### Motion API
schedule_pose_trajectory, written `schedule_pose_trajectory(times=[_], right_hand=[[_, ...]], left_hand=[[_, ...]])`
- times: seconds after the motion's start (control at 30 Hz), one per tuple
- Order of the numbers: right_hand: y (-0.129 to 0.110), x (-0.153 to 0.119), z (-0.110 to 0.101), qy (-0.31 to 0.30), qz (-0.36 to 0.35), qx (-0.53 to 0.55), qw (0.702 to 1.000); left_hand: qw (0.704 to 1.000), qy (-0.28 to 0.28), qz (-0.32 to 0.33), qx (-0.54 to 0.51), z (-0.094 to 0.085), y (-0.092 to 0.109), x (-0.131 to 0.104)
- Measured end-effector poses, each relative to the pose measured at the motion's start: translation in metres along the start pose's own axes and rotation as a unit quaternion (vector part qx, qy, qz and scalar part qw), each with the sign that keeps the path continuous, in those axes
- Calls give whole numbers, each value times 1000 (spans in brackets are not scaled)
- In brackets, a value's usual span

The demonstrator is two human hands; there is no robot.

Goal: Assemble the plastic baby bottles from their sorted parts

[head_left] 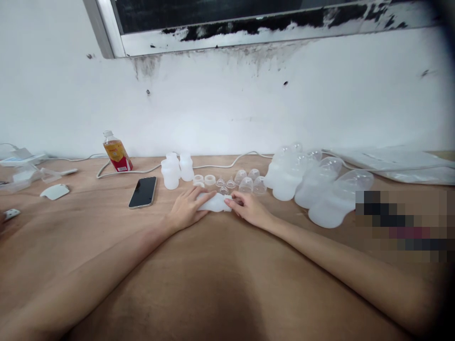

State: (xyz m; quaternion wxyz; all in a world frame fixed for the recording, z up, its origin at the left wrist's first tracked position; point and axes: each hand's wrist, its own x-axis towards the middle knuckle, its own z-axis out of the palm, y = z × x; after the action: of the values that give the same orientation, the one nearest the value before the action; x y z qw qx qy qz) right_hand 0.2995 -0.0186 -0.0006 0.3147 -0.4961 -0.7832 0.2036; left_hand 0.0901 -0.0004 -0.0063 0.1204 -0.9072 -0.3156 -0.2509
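The wooden tabletop [106, 255] spans the lower frame. Left of centre, it carries a drink bottle [118, 155] and a phone [142, 192]; near centre, white bottles [171, 174], rings [210, 180], clear cones [231, 183] and clear domes [246, 184]. Dome-topped bottles [327, 208] and plastic sheeting [394, 166] occupy the right; a cable [232, 164] runs behind.

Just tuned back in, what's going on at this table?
A person has both hands on a whitish bottle lying on its side: the left hand grips the body, and the right hand is at its neck end. Just beyond lie white rings and clear domes. Bottles without domes stand to the left; bottles topped with clear domes cluster to the right. Whether anything is fastened on the held one is unclear.
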Motion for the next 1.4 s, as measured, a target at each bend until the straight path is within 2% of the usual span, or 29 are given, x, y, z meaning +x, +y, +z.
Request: schedule_pose_trajectory(times=[0.07, 0.13, 0.27, 0.33, 0.4, 0.47, 0.63, 0.77, 0.83, 0.93, 1.0, 1.07, 1.13, 1.17, 1.27, 1.4], right_hand=[[-2, 0, -1, -18, -10, 7, 1000], [-2, -1, -2, -10, -27, 12, 1000], [-1, -4, 1, 48, -99, -5, 994], [0, -5, 2, 43, -128, -16, 991], [2, -6, 1, 27, -130, -18, 991], [4, -6, -2, 10, -119, -19, 993], [3, -5, -8, -22, -96, -54, 994], [-4, -6, -3, -31, -55, -4, 998], [-7, -6, 0, -38, -16, 44, 998], [-9, -3, -1, -70, 87, 65, 992], [-9, 1, -8, -54, 88, -7, 995], [-9, 5, -18, 24, 34, -144, 989], [-5, 8, -29, 112, 18, -286, 952], [-3, 10, -34, 135, 31, -341, 930], [10, 13, -42, 122, 93, -434, 888], [22, 12, -38, 42, 132, -449, 883]], left_hand=[[1000, 11, 11, 21, -2, 3, 0], [1000, 10, -2, 10, -3, 6, 0], [990, -20, -97, -104, -3, 7, 1], [978, -39, -114, -170, -3, 5, 1], [971, -50, -104, -212, -4, 4, 2], [973, -52, -91, -206, -5, 5, 2], [995, -50, -34, -84, -7, 8, -1], [998, -58, -6, -15, -6, 8, -3], [999, -53, 5, 7, -5, 7, -2], [999, -38, 8, 36, -3, 9, 0], [999, -35, -15, 25, -1, 9, 2], [997, -29, -63, -19, -1, 9, 3], [990, -12, -119, -74, -1, 8, 4], [984, -2, -145, -99, -2, 7, 4], [969, 21, -196, -152, -2, 4, 5], [956, 49, -222, -185, -1, 0, 6]])
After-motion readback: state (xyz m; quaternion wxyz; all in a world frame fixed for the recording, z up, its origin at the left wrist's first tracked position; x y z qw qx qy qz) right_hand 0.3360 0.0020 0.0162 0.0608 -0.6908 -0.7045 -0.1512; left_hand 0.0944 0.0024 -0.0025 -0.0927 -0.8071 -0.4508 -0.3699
